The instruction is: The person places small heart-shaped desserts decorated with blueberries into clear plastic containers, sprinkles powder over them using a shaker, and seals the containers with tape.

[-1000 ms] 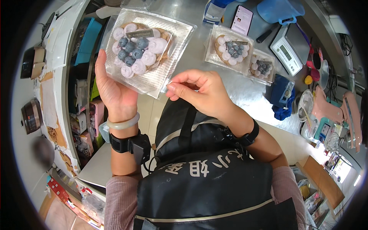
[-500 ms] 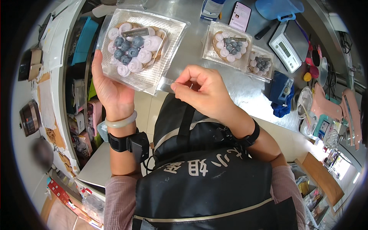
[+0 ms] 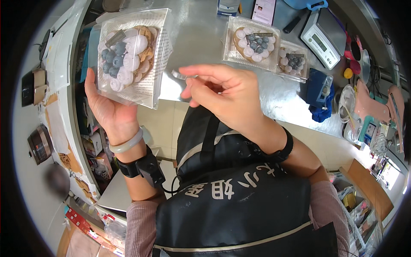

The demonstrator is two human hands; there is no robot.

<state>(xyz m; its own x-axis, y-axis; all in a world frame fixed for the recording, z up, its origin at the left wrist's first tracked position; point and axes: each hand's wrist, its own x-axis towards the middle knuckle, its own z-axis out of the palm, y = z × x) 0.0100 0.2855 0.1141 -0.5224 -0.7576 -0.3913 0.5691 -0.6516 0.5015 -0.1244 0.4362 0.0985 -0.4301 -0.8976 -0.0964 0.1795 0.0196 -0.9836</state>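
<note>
On my left hand [image 3: 110, 112], palm up with the fingers hidden beneath, rests a clear plastic box [image 3: 159, 64], tilted toward me. Inside it a tart [image 3: 124, 60] carries pale lilac piped cream, blueberries and a small dark label, over printed paper. My right hand [image 3: 227, 88] is apart from the box, just to its right. Its index finger points left and the other fingers are curled. A short translucent strip of tape [image 3: 178, 75] hangs at the fingertips, its far end free.
Two more boxed blueberry tarts, a larger one [image 3: 252, 43] and a smaller one [image 3: 293, 63], lie on the steel table [image 3: 192, 38]. Behind them lies a phone [image 3: 263, 10]. A digital scale [image 3: 320, 43], a dark blue pouch [image 3: 317, 88] and a pink stand mixer [image 3: 372, 100] stand to the right.
The box has moved left and tipped with my left hand. The tape strip, earlier pinched at the box's lower right corner, is now apart from it in my right hand.
</note>
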